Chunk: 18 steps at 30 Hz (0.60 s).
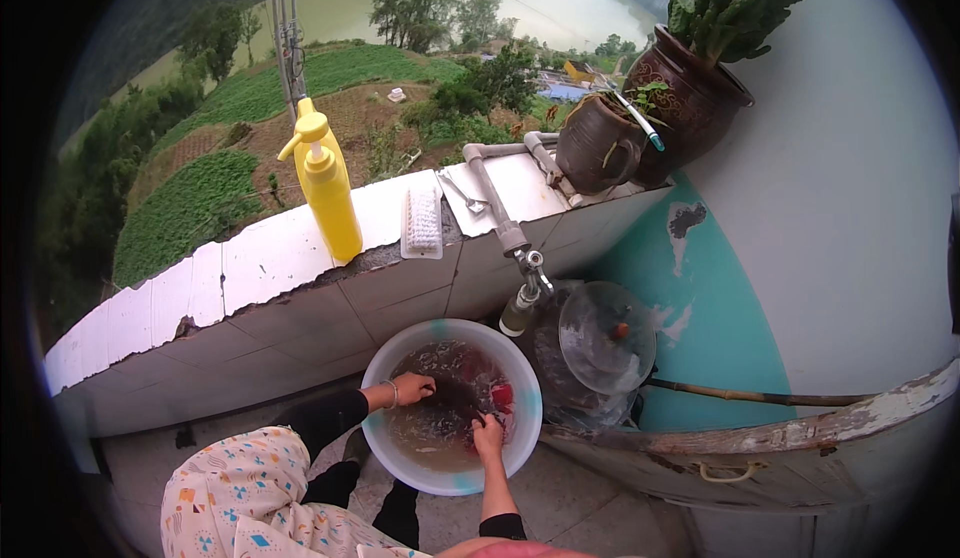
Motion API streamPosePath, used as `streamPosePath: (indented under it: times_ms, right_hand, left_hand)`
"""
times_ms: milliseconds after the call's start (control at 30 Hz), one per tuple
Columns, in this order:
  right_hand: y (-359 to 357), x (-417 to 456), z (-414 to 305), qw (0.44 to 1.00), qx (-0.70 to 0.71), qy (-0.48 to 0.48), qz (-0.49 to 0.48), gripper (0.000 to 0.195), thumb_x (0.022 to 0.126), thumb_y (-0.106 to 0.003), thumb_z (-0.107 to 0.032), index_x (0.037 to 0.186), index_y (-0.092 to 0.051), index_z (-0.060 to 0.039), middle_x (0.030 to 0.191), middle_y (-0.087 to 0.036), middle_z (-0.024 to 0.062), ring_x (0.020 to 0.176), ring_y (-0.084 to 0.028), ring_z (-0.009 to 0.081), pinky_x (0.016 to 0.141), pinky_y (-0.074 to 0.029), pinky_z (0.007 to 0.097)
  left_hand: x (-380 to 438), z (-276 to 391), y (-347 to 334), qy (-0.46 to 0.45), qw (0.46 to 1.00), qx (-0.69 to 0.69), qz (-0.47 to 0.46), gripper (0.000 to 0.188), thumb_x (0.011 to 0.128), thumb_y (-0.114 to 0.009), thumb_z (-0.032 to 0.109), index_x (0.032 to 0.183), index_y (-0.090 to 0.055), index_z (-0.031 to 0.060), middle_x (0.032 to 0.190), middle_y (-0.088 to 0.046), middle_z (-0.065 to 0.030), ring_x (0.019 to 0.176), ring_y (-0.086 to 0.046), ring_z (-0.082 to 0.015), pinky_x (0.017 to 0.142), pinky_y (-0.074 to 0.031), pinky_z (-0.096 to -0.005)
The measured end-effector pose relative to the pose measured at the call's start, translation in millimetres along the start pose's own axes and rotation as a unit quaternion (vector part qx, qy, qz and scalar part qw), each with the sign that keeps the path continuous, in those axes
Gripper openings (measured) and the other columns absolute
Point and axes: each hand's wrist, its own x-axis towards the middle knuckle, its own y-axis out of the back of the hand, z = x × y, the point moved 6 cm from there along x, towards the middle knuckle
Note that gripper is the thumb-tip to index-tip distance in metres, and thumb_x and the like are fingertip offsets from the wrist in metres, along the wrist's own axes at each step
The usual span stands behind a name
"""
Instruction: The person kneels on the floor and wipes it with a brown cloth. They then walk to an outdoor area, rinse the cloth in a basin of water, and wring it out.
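A round whitish plastic basin (527, 415) with pale teal patches stands on the floor before me, holding murky, sudsy water (409, 438). My left hand (412, 389), with a bracelet at the wrist, grips a dark wet cloth (456, 399) at the basin's left side. At the lower right, the fingers of my right hand (487, 435) pinch the same dark cloth, which spans the space between both hands. Part of it is under the water, so its shape is hidden. Red fabric (502, 397) shows at the water's surface beside my right hand.
Above the basin, a metal tap (534, 276) hangs from a grey pipe (491, 186). The tiled ledge (274, 261) carries a yellow pump bottle (330, 198), a white scrub brush (422, 224) and brown pots (600, 145). A clear lid (606, 339) lies right of the basin, near a wooden-edged cabinet (720, 442).
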Motion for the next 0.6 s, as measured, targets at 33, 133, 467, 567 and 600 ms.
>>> streamPosePath:
  times_ms: [33,133,467,567,600]
  right_hand:
    - [-31.3,-6.8,7.1,0.995,-0.085,-0.010,-0.045,0.028,0.080,-0.055,-0.014,0.104,-0.060,-0.0031,0.097,-0.062,0.0200,0.094,-0.057,0.0370,0.084,-0.043,0.0421]
    - [-80.1,-23.6,19.4,0.971,-0.097,0.216,-0.018,0.030,0.080,-0.052,-0.015,0.108,-0.060,-0.0087,0.093,-0.061,0.0229,0.092,-0.056,0.0396,0.081,-0.044,0.0459]
    - [58.9,-6.3,45.9,0.990,-0.092,-0.054,-0.096,0.019,0.078,-0.062,-0.016,0.076,-0.058,0.0018,0.064,-0.056,0.0078,0.064,-0.050,0.0164,0.061,-0.041,0.0340]
    - [118.5,-39.9,-28.7,0.995,0.045,-0.083,-0.011,0.014,0.079,-0.062,-0.010,0.074,-0.063,0.0023,0.064,-0.053,-0.0028,0.061,-0.046,0.0077,0.058,-0.038,0.0265]
    - [137.9,-42.3,-40.8,0.989,0.141,-0.044,0.022,0.012,0.080,-0.061,-0.008,0.076,-0.064,0.0025,0.070,-0.058,-0.0030,0.065,-0.049,0.0065,0.062,-0.040,0.0244]
  left_hand:
    - [-4.1,-23.4,-25.7,0.045,0.997,0.043,-0.045,0.018,0.084,-0.055,0.019,0.100,-0.061,0.0118,0.096,-0.065,-0.0115,0.092,-0.060,-0.0297,0.080,-0.046,-0.0379]
    - [-9.6,-38.6,-69.9,-0.009,0.996,0.080,-0.027,0.022,0.083,-0.054,0.018,0.104,-0.062,0.0140,0.096,-0.065,-0.0105,0.093,-0.060,-0.0291,0.082,-0.046,-0.0387]
    - [-33.1,-23.7,-21.2,-0.025,0.976,-0.129,-0.173,0.020,0.084,-0.052,0.019,0.095,-0.066,0.0094,0.088,-0.065,-0.0063,0.083,-0.058,-0.0200,0.077,-0.045,-0.0340]
    - [-62.7,46.9,40.5,-0.014,0.975,-0.165,-0.146,0.033,0.087,-0.054,0.037,0.099,-0.061,0.0068,0.086,-0.063,-0.0050,0.082,-0.056,-0.0178,0.077,-0.043,-0.0335]
    - [-71.3,72.1,54.9,-0.085,0.979,-0.122,-0.141,0.040,0.086,-0.054,0.043,0.104,-0.057,0.0077,0.090,-0.061,-0.0062,0.083,-0.057,-0.0202,0.073,-0.044,-0.0356]
